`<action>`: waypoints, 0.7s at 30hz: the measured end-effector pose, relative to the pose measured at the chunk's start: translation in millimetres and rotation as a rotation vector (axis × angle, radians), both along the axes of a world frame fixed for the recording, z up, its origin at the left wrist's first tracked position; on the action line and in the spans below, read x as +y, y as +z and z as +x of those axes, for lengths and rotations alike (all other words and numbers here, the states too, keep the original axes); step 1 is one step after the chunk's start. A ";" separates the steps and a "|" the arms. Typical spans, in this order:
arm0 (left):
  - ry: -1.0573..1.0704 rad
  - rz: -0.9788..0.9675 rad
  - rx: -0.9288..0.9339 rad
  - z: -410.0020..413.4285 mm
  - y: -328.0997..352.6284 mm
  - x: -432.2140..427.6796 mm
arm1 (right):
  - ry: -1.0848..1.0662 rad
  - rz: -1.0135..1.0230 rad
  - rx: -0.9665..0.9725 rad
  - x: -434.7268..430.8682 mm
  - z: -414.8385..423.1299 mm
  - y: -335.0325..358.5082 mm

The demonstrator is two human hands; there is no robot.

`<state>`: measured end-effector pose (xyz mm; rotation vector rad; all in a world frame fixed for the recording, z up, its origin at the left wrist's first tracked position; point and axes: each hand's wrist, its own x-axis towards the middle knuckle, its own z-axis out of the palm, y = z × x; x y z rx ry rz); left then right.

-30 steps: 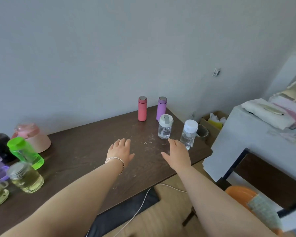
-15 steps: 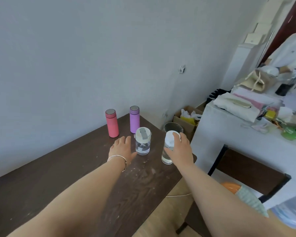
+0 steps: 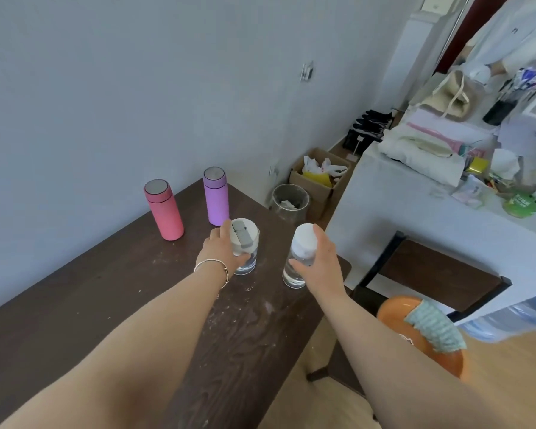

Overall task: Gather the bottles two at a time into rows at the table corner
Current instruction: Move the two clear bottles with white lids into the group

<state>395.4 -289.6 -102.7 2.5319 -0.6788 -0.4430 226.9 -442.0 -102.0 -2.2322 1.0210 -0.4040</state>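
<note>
Dark wood made up the table (image 3: 75,305), and both hands worked near its far right corner. The left hand (image 3: 220,252) was curled around the clear bottle with the cream flip lid (image 3: 245,246), fingers wrapped behind it and thumb pressed across its front; a thin bracelet (image 3: 212,265) circled that wrist. The right hand (image 3: 319,258) gripped the clear bottle with the white cap (image 3: 302,252) from its right side, fingers over the cap and thumb low on the body. Both bottles stood upright with their bases apparently on the table, though the hands hid enough that a slight lift could not be ruled out.

Behind the flip-lid bottle, closer to the wall, the purple flask (image 3: 216,201) stood just beyond it, and the pink flask (image 3: 164,213) stood to the left of the purple one, the two apart and forming a back row. The white-capped bottle sat to the right of the flip-lid bottle, near the table's right edge.

Half a second earlier the left hand lay flat and open beside the flip-lid bottle, not gripping it; now it had closed on it. The right hand had already been on the white cap and had settled lower around the bottle. A second before, both hands were open and clear of the bottles.
</note>
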 end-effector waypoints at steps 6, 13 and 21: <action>0.048 -0.273 0.094 3.2 -22.1 -5.0 | -0.015 0.014 -0.107 -2.8 -3.1 -7.8; 0.082 -0.347 0.095 -1.2 -22.5 -2.2 | -0.014 -0.007 -0.122 -3.6 -2.3 -7.0; 0.133 -0.378 0.129 -31.0 -13.9 22.0 | 0.018 -0.007 -0.097 5.1 -15.8 -0.3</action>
